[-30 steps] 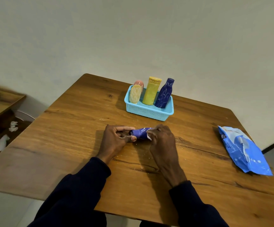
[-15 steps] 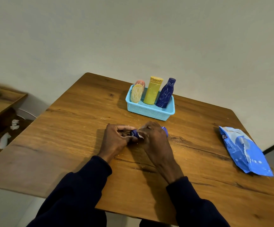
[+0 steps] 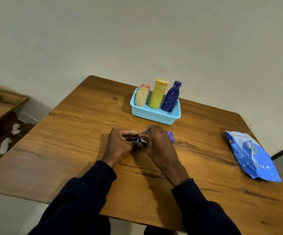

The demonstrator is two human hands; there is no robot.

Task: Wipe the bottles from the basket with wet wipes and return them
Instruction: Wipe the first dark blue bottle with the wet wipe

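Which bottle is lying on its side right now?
The small blue bottle gripped by the left hand and right hand; the others stand in the basket.

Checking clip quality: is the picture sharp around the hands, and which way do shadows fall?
Head view: left hand and right hand on the small blue bottle are slightly soft but readable. Head view: soft shadows fall leftward from the left hand and the light blue plastic basket onto the wooden table.
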